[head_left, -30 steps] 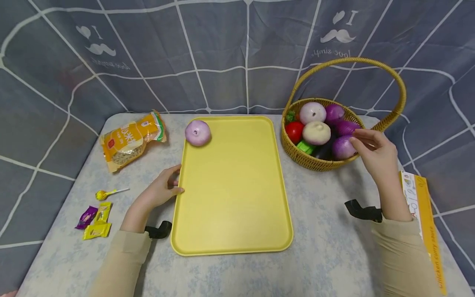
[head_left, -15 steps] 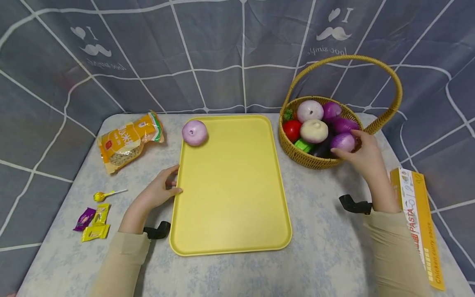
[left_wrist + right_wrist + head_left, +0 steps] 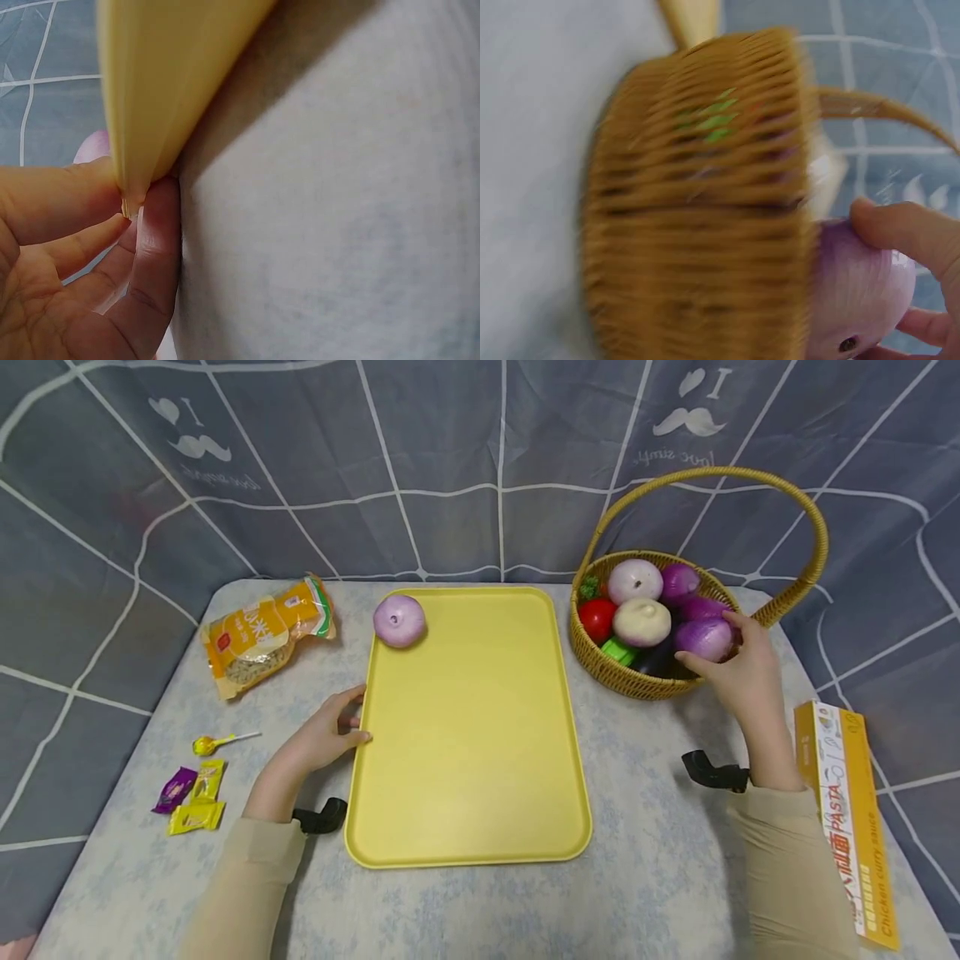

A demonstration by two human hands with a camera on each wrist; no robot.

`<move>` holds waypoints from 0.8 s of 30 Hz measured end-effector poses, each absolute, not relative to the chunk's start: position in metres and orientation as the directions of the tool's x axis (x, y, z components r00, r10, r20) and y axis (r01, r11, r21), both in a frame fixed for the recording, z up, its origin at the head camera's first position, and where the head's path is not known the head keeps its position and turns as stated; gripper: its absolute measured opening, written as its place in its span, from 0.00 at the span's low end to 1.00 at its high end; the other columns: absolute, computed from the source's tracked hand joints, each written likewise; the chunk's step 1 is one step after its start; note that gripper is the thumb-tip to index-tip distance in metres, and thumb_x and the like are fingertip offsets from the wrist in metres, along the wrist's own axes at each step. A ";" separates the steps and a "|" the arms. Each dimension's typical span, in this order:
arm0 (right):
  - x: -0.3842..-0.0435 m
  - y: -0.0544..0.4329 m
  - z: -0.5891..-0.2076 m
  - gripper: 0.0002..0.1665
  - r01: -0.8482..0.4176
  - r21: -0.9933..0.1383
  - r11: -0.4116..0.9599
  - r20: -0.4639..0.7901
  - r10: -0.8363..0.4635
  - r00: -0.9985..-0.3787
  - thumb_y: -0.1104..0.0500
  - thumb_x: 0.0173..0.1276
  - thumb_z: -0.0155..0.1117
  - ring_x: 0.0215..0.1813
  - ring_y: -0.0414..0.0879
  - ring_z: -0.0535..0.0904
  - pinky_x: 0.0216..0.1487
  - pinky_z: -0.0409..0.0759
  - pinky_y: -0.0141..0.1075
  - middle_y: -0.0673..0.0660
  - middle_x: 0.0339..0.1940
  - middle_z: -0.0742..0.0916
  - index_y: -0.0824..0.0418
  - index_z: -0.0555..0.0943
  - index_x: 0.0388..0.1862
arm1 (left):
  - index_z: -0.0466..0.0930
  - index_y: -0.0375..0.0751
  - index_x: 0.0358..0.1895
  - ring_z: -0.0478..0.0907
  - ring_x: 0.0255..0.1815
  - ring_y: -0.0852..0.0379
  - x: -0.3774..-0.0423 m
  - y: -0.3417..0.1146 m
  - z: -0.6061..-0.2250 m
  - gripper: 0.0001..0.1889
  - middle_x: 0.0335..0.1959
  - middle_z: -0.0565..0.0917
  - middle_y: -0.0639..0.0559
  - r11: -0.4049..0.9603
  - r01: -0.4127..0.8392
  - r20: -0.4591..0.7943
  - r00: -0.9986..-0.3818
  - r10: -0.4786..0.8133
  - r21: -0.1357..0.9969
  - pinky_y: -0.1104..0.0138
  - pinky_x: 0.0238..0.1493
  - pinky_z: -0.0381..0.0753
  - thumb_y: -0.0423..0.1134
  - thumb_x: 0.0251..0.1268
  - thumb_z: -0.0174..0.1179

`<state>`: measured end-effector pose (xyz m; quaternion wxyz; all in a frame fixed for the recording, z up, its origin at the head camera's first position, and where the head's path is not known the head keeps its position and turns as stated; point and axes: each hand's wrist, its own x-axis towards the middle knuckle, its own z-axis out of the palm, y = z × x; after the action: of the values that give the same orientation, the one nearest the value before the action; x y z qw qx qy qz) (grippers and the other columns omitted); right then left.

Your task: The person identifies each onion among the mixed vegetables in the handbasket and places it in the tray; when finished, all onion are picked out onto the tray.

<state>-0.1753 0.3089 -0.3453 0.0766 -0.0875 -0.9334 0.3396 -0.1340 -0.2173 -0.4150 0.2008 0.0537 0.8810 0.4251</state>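
My left hand (image 3: 327, 732) pinches the left rim of a yellow tray (image 3: 472, 752); in the left wrist view the thumb lies on one side of the rim (image 3: 150, 142) and a finger on the other. One pale purple onion (image 3: 400, 621) sits at the tray's far left corner. At the right, my right hand (image 3: 742, 677) grips a purple onion (image 3: 705, 638) at the front right of a wicker basket (image 3: 637, 683). In the right wrist view the thumb presses this onion (image 3: 862, 292) just above the basket's rim, with fingers partly hidden behind it.
The basket also holds a red tomato (image 3: 597, 620), a white-and-purple turnip (image 3: 642, 622), more onions and dark and green vegetables under a tall handle (image 3: 720, 471). A grain bag (image 3: 266, 635), lollipop (image 3: 213, 743) and wrapped candies (image 3: 197, 817) lie left, a pasta box (image 3: 847, 827) right.
My right hand has come down to the basket and closed round the front right onion, which now sits slightly higher and turned. My left hand stays at the tray's edge.
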 end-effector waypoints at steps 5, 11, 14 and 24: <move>-0.173 0.280 -0.326 0.52 0.070 -0.729 0.681 0.121 0.229 -0.966 0.44 0.58 0.75 0.61 0.54 0.71 0.63 0.73 0.42 0.63 0.66 0.73 0.58 0.62 0.75 | 0.44 0.29 0.78 0.70 0.53 0.42 -0.135 -0.216 -0.413 0.40 0.70 0.59 0.29 0.641 -0.086 -0.320 -0.912 0.258 0.762 0.55 0.52 0.72 0.29 0.69 0.57; -0.182 0.223 -0.320 0.51 -0.065 -0.818 0.572 0.161 0.120 -0.980 0.49 0.55 0.79 0.64 0.52 0.73 0.64 0.77 0.45 0.60 0.67 0.74 0.57 0.64 0.74 | 0.44 0.30 0.78 0.70 0.54 0.43 -0.135 -0.216 -0.413 0.40 0.70 0.59 0.29 0.641 -0.104 -0.333 -0.910 0.248 0.761 0.55 0.52 0.72 0.29 0.69 0.57; -0.197 0.191 -0.332 0.50 -0.144 -0.860 0.490 0.179 0.024 -0.984 0.54 0.54 0.79 0.65 0.53 0.73 0.64 0.76 0.49 0.60 0.68 0.73 0.58 0.65 0.73 | 0.44 0.30 0.78 0.70 0.54 0.43 -0.135 -0.216 -0.412 0.40 0.70 0.59 0.30 0.637 -0.110 -0.331 -0.913 0.239 0.763 0.56 0.53 0.72 0.29 0.69 0.57; -0.251 0.100 -0.393 0.47 -0.125 -0.933 0.336 0.093 -0.109 -0.990 0.57 0.54 0.79 0.64 0.58 0.74 0.61 0.78 0.47 0.63 0.65 0.73 0.63 0.67 0.69 | 0.45 0.30 0.78 0.71 0.55 0.41 -0.134 -0.217 -0.415 0.40 0.70 0.60 0.30 0.626 -0.099 -0.319 -0.914 0.249 0.774 0.56 0.52 0.73 0.29 0.69 0.58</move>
<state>-0.2506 0.0998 -0.3928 0.0070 0.0716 -0.8173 0.5716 -0.1336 -0.2174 -0.4154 0.2025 0.0427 0.8786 0.4305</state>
